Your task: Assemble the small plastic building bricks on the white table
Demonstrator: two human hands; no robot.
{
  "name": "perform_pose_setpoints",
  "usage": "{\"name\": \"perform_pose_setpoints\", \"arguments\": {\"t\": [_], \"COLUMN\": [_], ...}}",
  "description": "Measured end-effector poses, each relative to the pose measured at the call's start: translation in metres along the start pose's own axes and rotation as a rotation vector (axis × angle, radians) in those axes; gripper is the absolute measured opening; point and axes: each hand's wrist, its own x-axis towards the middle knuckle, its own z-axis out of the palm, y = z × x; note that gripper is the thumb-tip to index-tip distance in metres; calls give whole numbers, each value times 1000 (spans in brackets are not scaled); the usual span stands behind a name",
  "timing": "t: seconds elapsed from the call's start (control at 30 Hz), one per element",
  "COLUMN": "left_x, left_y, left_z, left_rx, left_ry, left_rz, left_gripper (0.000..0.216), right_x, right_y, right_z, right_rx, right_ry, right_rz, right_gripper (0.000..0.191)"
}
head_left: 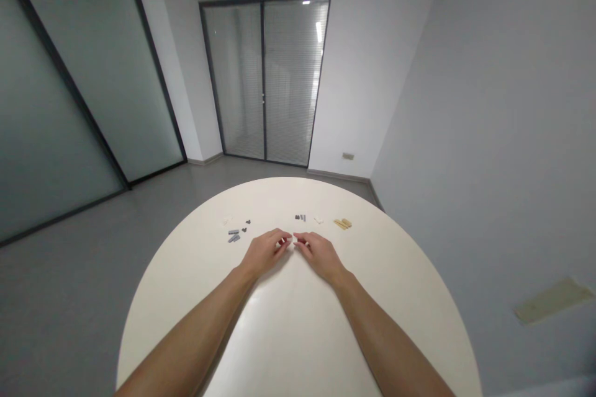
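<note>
My left hand (266, 253) and my right hand (320, 253) meet fingertip to fingertip just above the round white table. Both are closed, thumb and fingers drawn together in a pinch. Whatever sits between the fingertips is too small to make out. Left of my left hand lie several grey brick-like pieces (234, 239) and small dark pieces (244, 230). Beyond the fingertips is a little group of dark grey pieces (301, 218). Small white pieces (318, 220) lie past my right hand, with tan elongated pieces (343, 223) farther right.
The table (400, 298) has a curved edge all round. Faint whitish pieces (226, 221) lie at its far left. Behind it stand a glass door with blinds (293, 87) and a white wall. Frosted glass panels (102, 62) run along the left.
</note>
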Motion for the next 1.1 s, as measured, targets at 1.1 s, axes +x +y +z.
{"name": "perform_pose_setpoints", "arguments": {"t": [1.1], "left_x": [0], "left_y": [0], "left_z": [0], "left_rx": [-28], "left_ry": [7], "left_rz": [5], "left_gripper": [18], "right_x": [-1], "right_y": [-13], "right_z": [-8], "right_rx": [30], "right_ry": [-7], "right_rz": [14], "right_gripper": [25]}}
